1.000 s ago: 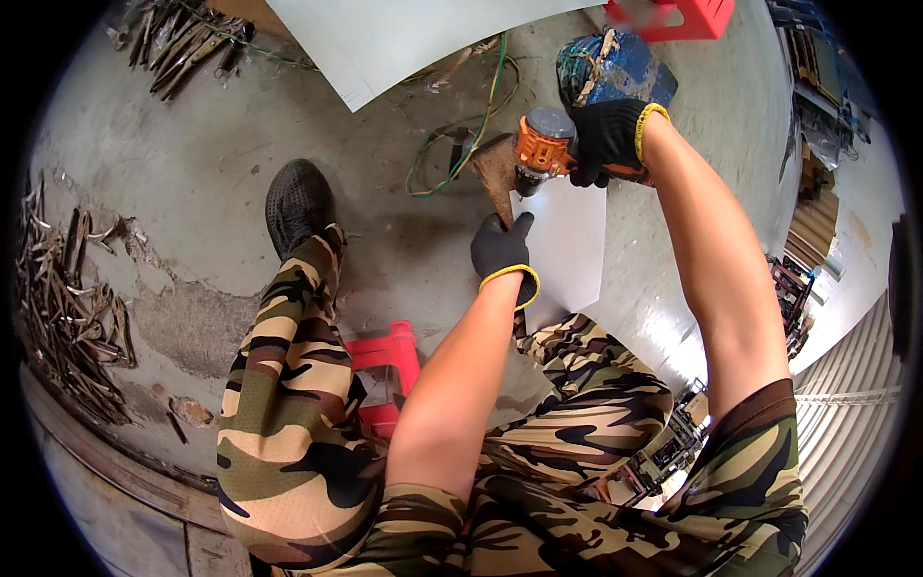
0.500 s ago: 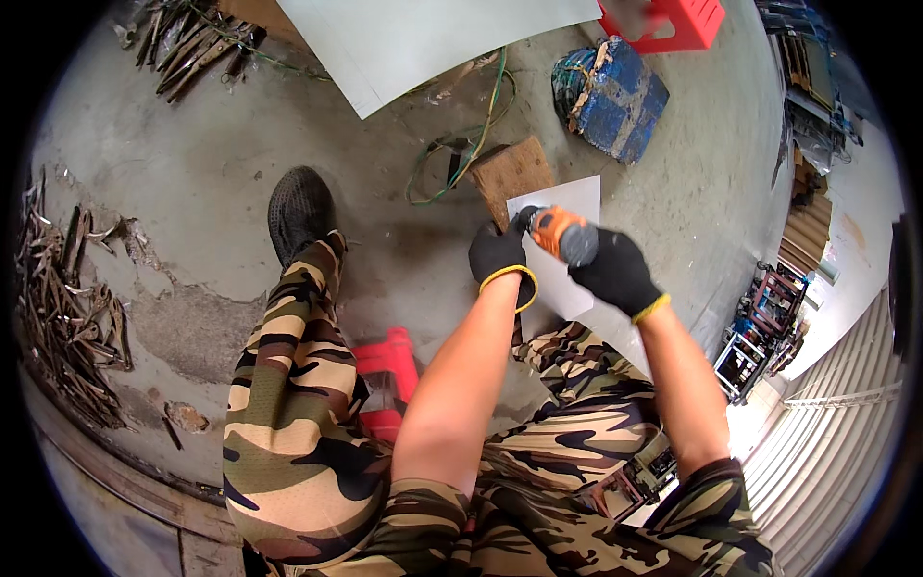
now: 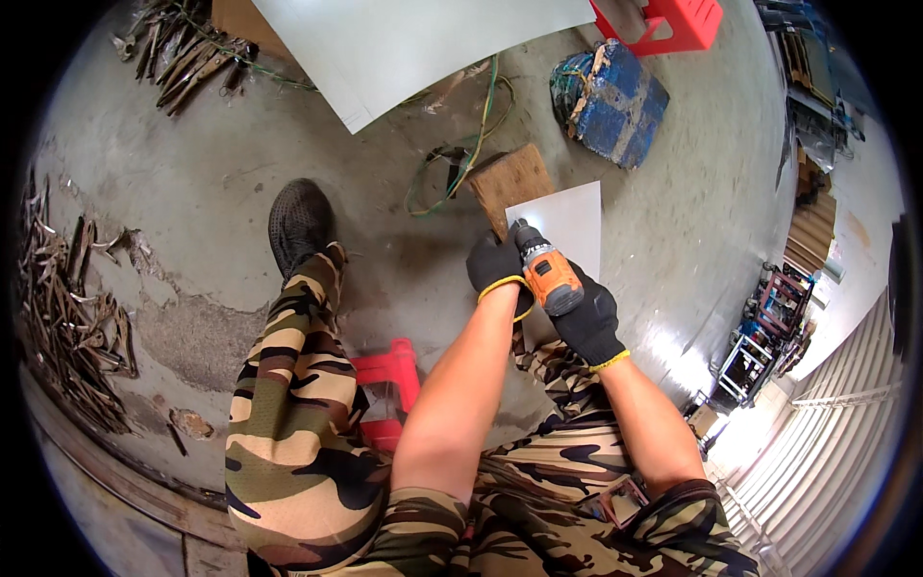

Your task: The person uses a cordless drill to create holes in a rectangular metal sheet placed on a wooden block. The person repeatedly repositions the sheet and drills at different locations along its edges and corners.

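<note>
Partly hidden: handle of the orange-and-black drill (image 3: 551, 274), covered by the gloved right grip (image 3: 586, 317), which is closed firmly round it. Drill body lies just ahead-left of that grip, its nose over the near-left corner area of the smaller pale sheet (image 3: 574, 226). Bright spot at the tip; cannot tell whether bit and sheet touch. Gloved left grip (image 3: 494, 262) is at the sheet's left edge, beside the drill's nose; fingertips obscured, so its opening and whether it pinches sheet or wood cannot be told. Larger pale sheet (image 3: 413, 53), well ahead of both grips, is cut off by the upper edge.

Counts: one drill; two pale sheets; one wooden block (image 3: 514, 178), just ahead of the left grip, partly under the smaller sheet; two red plastic pieces, one (image 3: 687, 24) far ahead-right of the right grip and cut off, one (image 3: 404, 375) behind the left grip; two heaps of dark strips, one (image 3: 72, 317) far left of the left grip, one (image 3: 192, 72) far ahead-left, both too tangled to count.

Around: blue bundle (image 3: 625, 106) ahead of the right grip; green-yellow cable (image 3: 486, 130) ahead of the left grip; dark shoe (image 3: 300, 226) to its left. Left forearm blocks part of the nearer red piece; drill and right grip cover part of the smaller sheet.
</note>
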Motion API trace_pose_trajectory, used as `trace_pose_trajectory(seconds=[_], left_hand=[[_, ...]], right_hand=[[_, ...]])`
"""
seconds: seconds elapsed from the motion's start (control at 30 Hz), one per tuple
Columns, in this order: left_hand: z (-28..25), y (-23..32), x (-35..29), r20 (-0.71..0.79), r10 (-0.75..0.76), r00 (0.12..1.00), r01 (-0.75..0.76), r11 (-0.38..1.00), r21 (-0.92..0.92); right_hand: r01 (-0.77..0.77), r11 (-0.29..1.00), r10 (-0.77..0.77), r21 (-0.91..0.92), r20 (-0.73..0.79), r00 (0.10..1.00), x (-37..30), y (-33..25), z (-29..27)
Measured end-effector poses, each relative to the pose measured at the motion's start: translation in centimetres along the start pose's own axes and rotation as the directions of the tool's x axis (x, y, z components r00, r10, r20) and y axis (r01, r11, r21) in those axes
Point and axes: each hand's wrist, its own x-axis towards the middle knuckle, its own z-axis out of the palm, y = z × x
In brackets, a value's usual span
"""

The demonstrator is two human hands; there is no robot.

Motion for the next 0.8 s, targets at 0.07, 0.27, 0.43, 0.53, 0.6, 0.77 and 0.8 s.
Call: trace_pose_trajectory(seconds=[0.07,0.27,0.43,0.53,0.6,0.77,0.8], left_hand=[[0.5,-0.4,0.3,-0.008,0.001,1.0,-0.001,1.0,-0.025],[0.5,-2.3,2.3,-0.026,0.074,0.997,-0.075,0.995,-0.058],[-0.5,1.0,-5.4,-0.292,0.109,0.95,-0.192,0.942,-0.276],[1.4,2.8,-11.1,-0.116,0.506,0.855,-0.505,0.76,-0.408],[1.6,5.9,-12.5,0.013,0.245,0.969,-0.211,0.857,-0.47],[0.4,8.7,-12.3,0.094,0.061,0.994,-0.036,0.968,-0.248],[0.2,9.3,-12.4,0.1,0.019,0.995,0.002,0.978,-0.208]], right_hand=[[0.01,1.0,-0.01,-0.008,0.006,1.0,0.3,0.0,-0.3],[0.055,0.996,-0.049,-0.077,0.08,0.996,2.3,0.0,-2.3],[-0.073,0.975,0.117,-0.212,0.202,0.972,3.3,-0.3,-3.8],[0.005,0.984,0.048,-0.18,0.286,0.957,3.8,0.0,-4.3],[0.024,0.998,-0.006,-0.052,0.318,0.948,4.2,0.6,-4.6],[-0.174,0.902,-0.01,0.395,0.421,0.907,4.9,2.5,-4.5],[-0.217,0.869,0.002,0.444,0.435,0.9,4.9,2.6,-4.7]])
